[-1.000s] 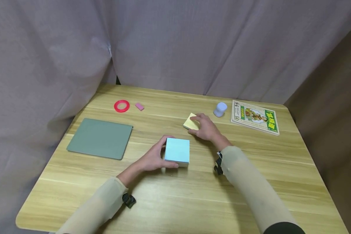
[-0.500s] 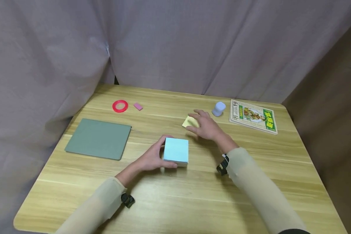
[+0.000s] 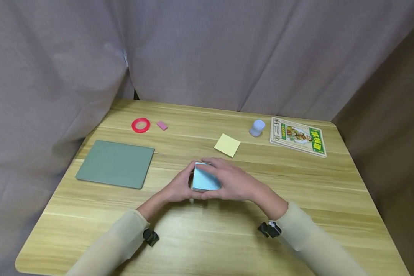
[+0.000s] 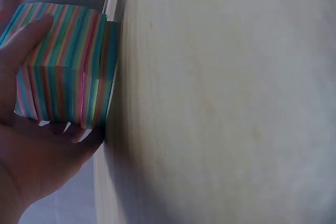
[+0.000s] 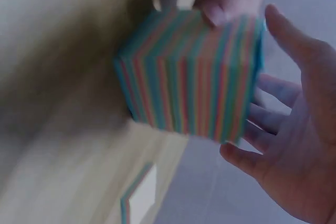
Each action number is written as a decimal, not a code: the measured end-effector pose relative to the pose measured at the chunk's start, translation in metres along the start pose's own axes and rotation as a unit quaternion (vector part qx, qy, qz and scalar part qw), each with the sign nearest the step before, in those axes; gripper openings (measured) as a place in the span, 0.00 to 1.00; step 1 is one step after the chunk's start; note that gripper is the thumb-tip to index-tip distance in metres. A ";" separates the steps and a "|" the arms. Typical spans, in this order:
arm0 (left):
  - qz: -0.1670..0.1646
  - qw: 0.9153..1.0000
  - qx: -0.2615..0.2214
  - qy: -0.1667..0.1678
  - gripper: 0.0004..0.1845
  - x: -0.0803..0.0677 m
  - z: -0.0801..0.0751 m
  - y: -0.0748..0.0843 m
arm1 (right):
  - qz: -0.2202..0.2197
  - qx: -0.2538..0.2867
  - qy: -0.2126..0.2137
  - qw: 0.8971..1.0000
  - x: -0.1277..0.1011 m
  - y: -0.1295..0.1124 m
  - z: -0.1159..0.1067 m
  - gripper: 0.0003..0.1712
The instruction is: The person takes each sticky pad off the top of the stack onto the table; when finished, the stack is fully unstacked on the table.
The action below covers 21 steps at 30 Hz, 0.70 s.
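Note:
A tall block of sticky notes (image 3: 204, 181) stands on the table, its top blue. Its sides are striped in several colours, plain in the left wrist view of the block (image 4: 68, 72). My left hand (image 3: 179, 187) grips it from the left, thumb on the near side and fingers behind. My right hand (image 3: 236, 182) reaches over its right part. In the right wrist view the fingers of the right hand (image 5: 299, 124) are spread about the block's top end, not closed on it; whether they touch cannot be told. A thin pad of yellow-topped sticky notes (image 3: 227, 145) lies behind the block.
To the left lies a grey-green notebook (image 3: 115, 164). A red tape ring (image 3: 140, 125) and a small pink eraser-like block (image 3: 162, 125) sit at the back left. A small pale container (image 3: 257, 128) and a stack of printed booklets (image 3: 298, 136) are at the back right.
My right hand has let go of the yellow pad, leaving it on the table, and has moved nearer and left to the large block. My left hand has kept its grip there.

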<state>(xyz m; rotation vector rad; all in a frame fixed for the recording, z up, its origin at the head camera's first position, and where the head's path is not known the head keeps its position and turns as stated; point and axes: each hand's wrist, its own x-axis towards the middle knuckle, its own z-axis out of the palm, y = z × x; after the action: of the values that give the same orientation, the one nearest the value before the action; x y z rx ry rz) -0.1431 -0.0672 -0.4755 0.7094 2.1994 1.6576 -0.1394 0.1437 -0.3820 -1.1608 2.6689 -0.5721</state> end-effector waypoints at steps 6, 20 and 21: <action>0.006 1.000 0.000 -0.003 0.45 0.000 0.000 -0.001 | -0.021 -0.024 0.030 0.999 0.000 -0.002 0.012 0.46; 0.000 1.000 0.004 0.001 0.47 0.001 0.001 -0.001 | 0.055 0.038 0.070 0.995 -0.008 0.018 -0.014 0.41; 0.000 1.000 0.001 0.003 0.47 0.000 0.000 0.004 | 0.065 0.049 0.080 0.993 -0.009 0.025 -0.018 0.41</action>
<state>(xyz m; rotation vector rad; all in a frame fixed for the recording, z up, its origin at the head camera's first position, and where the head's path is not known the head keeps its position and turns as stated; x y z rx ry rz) -0.1420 -0.0660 -0.4716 0.7047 2.2064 1.6589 -0.1555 0.1711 -0.3756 -0.9431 2.7867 -0.7938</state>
